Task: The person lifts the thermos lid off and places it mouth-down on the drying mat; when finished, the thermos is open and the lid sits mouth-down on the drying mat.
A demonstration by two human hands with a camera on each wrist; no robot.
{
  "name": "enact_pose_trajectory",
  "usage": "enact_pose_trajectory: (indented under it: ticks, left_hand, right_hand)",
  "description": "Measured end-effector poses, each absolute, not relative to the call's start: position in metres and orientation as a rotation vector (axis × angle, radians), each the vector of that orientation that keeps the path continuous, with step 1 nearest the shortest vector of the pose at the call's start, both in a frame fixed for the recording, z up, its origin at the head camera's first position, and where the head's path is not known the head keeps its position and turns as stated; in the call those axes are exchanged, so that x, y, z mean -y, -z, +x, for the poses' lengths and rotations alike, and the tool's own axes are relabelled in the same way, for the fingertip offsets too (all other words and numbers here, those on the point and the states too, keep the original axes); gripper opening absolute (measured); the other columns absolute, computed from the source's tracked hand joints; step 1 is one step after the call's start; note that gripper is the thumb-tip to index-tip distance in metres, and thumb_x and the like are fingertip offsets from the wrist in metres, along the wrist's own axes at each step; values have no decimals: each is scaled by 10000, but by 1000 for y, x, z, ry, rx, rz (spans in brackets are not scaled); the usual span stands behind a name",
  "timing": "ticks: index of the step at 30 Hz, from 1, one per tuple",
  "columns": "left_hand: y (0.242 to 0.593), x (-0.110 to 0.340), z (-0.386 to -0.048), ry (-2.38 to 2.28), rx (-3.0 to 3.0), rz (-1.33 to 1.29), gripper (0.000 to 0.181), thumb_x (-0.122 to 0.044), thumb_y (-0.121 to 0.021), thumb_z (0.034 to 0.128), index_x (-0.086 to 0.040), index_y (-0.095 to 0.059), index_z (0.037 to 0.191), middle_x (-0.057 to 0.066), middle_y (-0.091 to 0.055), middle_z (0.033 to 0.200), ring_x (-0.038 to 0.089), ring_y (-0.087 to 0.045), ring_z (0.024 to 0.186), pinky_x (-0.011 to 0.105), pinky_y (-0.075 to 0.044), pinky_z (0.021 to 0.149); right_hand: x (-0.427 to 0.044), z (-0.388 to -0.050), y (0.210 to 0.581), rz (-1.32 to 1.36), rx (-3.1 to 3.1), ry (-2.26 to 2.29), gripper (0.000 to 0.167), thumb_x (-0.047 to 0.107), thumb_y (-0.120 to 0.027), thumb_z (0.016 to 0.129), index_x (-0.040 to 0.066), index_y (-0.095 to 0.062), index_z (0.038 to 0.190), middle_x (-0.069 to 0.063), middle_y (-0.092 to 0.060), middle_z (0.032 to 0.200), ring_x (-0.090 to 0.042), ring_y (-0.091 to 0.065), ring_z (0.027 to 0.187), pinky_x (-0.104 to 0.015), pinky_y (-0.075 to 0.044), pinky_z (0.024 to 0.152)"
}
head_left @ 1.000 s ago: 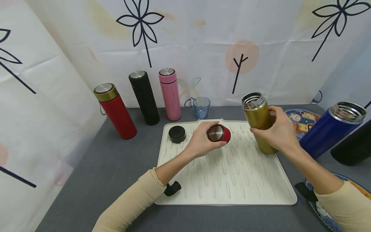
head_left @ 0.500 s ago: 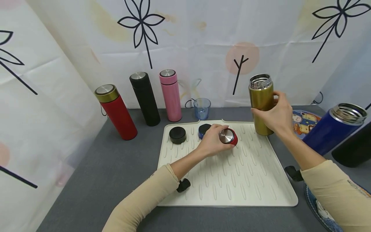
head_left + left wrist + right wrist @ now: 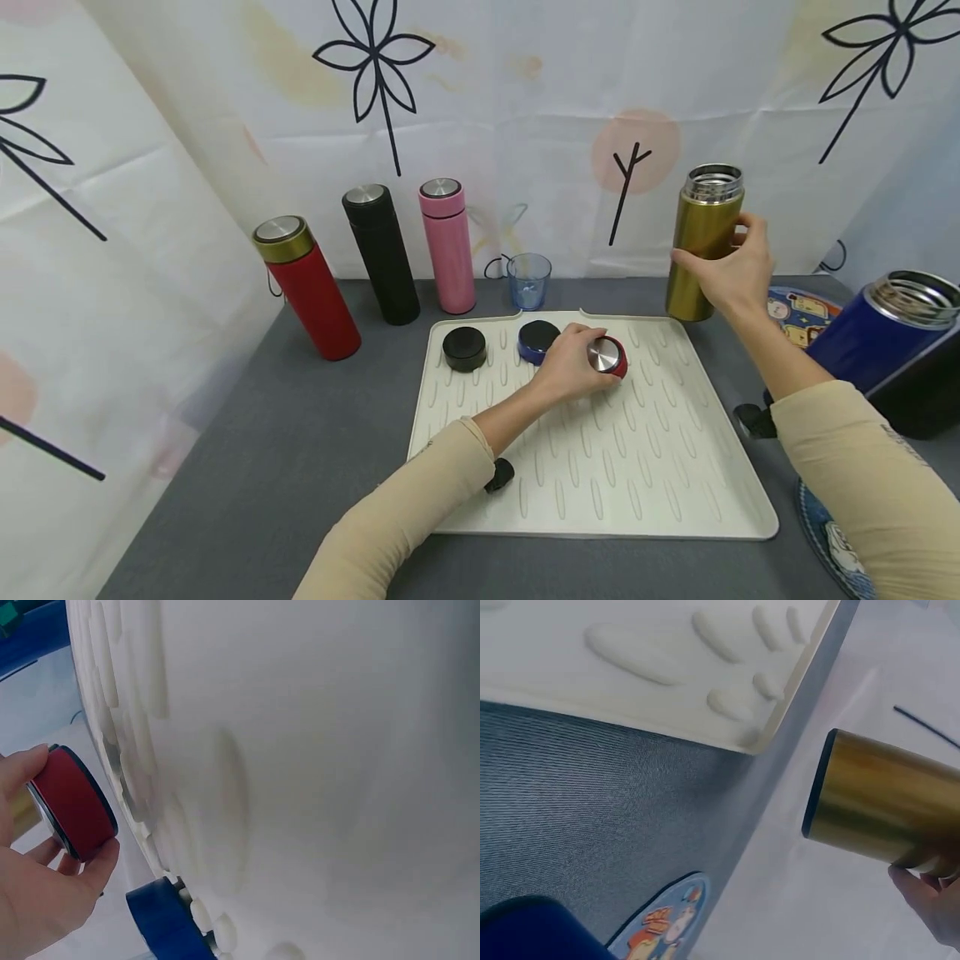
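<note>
My left hand (image 3: 572,367) pinches a red lid (image 3: 609,357) with a silver top between thumb and fingers. In the left wrist view, the lid (image 3: 71,802) is held just above the white drying mat (image 3: 600,475). A gold thermos (image 3: 696,237) is in my right hand (image 3: 735,271), upright and uncapped, its steel neck showing. The right wrist view shows the dark base of the thermos (image 3: 885,799) raised off the table. Two more lids lie on the mat: a black one (image 3: 464,348) and a blue one with a dark top (image 3: 536,342), close to my left hand.
Red (image 3: 311,292), black (image 3: 382,254) and pink (image 3: 447,246) thermoses stand capped at the back left, beside a blue glass (image 3: 529,282). At right are an open blue thermos (image 3: 873,337), a black cylinder (image 3: 926,392) and a patterned round mat (image 3: 802,312).
My right hand has lifted the gold thermos up and to the right, away from the mat. My left hand has shifted right with the red lid, uncovering the blue lid.
</note>
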State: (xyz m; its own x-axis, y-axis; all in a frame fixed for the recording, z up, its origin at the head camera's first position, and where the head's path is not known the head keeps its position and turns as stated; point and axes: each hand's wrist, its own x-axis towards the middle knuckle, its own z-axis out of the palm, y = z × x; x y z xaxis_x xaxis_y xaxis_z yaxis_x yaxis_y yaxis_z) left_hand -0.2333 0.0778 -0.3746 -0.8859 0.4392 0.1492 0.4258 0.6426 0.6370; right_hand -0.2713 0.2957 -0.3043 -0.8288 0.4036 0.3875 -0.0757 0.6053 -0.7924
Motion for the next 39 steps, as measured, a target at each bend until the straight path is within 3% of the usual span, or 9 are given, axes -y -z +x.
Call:
enact_pose_trajectory:
  ticks: [18,39]
  left_hand:
    - [375,-107,-245,-891,-2892,674,694,-302,-829,725,-134,-555,1340,25,-513,1290,145,-503,1136,188,-395,899]
    - [376,-122,-262,-808,-2937,532,684,-344,-812,753,-151,-545,1352,23,-508,1306,164,-498,1145,185,-414,875]
  right_hand:
    - [-312,-296,318,-523,2230,-1348,853,456,-714,800,211,-246,1470,-97,-361,1448,-239,-397,1287,-422,-331,1056]
    - [-320,-303,329,-566,2218,-1369,844,455,-713,801,220,-256,1471,-66,-370,1456,-195,-393,1294,-358,-315,1065]
